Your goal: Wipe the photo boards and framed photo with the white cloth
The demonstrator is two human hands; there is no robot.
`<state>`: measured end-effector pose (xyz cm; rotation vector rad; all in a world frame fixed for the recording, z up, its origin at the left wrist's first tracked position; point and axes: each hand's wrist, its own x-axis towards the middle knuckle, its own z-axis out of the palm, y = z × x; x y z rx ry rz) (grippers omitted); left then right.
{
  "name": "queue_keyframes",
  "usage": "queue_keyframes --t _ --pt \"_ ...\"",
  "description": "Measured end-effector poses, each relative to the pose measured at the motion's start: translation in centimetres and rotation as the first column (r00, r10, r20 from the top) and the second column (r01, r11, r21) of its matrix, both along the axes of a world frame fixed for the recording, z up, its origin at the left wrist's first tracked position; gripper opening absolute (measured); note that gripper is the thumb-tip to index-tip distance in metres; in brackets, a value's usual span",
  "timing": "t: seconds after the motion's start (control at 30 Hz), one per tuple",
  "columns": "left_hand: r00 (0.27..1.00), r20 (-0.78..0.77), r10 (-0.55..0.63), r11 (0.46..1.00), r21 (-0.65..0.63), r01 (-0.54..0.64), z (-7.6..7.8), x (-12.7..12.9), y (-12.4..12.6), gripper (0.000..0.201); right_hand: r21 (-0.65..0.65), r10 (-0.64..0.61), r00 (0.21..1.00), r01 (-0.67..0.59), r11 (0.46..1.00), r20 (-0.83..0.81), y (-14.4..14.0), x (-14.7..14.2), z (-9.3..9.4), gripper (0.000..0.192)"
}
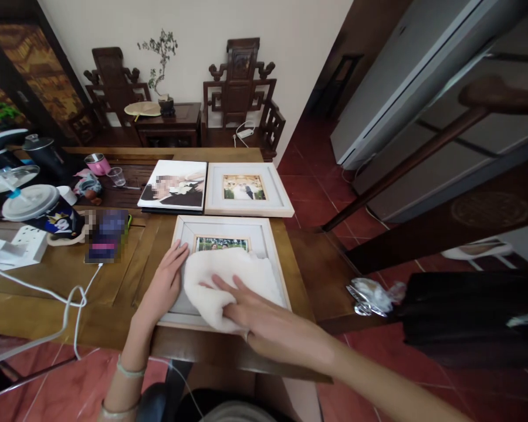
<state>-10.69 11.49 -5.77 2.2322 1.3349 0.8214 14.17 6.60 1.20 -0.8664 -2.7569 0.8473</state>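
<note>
Head view. No brand, label or writing can be read; the print on the cup is too small to make out, and the flat item beside it is blurred.

Right hand (pixel 246 308): flat, fingers spread, palm down on a white cloth (pixel 229 281). Not gripping; pressing on top of it.

The cloth lies bunched over the lower glass of the near picture frame (pixel 270 246), covering most of the photo; only the photo's top strip shows.

Left hand (pixel 167 281): open, fingers together, resting on the left border of the same frame, just beside the cloth. A bracelet (pixel 129 370) sits on that wrist.

The near frame lies flat at the front edge of the wooden worktop (pixel 114 281), directly before the person.

Behind it, side by side: a frameless photo print (pixel 176 184) on the left, a second white frame (pixel 249 189) on the right, touching or nearly so.

Left of the frames: a lidded cup (pixel 39 208) with straw, a white power strip (pixel 26 240), a white cable (pixel 70 302) hanging over the worktop edge, a pink mug (pixel 97 164), a small clear glass (pixel 117 176).

Right of the worktop: crumpled foil (pixel 372 296) on a lower wooden surface, beside a black bag (pixel 466 310).

Nothing lies between the hands and the frame.
</note>
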Motion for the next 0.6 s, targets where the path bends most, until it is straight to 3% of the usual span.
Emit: queue_keyframes --t 0.1,0.2,0.27,0.3,0.47,0.6 --pt "1.000 0.006 -0.009 1.000 0.018 0.009 -0.1 0.0 0.0 0.048 0.128 -0.119 0.992 0.125 0.984 -0.050 2.5 0.7 0.7 0.069" --pt "1.000 0.023 -0.002 0.999 0.037 0.001 -0.3 -0.1 0.0 0.049 0.383 -0.315 0.941 0.339 0.860 -0.125 5.1 0.5 1.2 0.057" --pt "1.000 0.031 0.001 1.000 0.028 -0.002 -0.3 -0.1 -0.1 0.049 0.509 -0.374 0.918 0.385 0.770 -0.127 6.3 0.1 0.8 0.046" --pt "0.999 0.033 0.003 1.000 0.021 -0.004 -0.3 -0.1 -0.1 0.049 0.533 -0.385 0.917 0.376 0.758 -0.100 6.8 -0.2 0.3 0.042" --pt "0.999 0.036 -0.004 1.000 0.017 0.003 -0.1 0.0 -0.1 0.049 0.408 -0.429 0.889 0.337 0.848 0.158 6.4 -1.8 -2.4 0.042" --pt "1.000 0.026 0.001 1.000 0.012 -0.002 0.0 0.0 -0.1 0.050 0.221 -0.341 0.882 0.280 0.934 0.325 2.9 -2.4 -0.7 0.044"
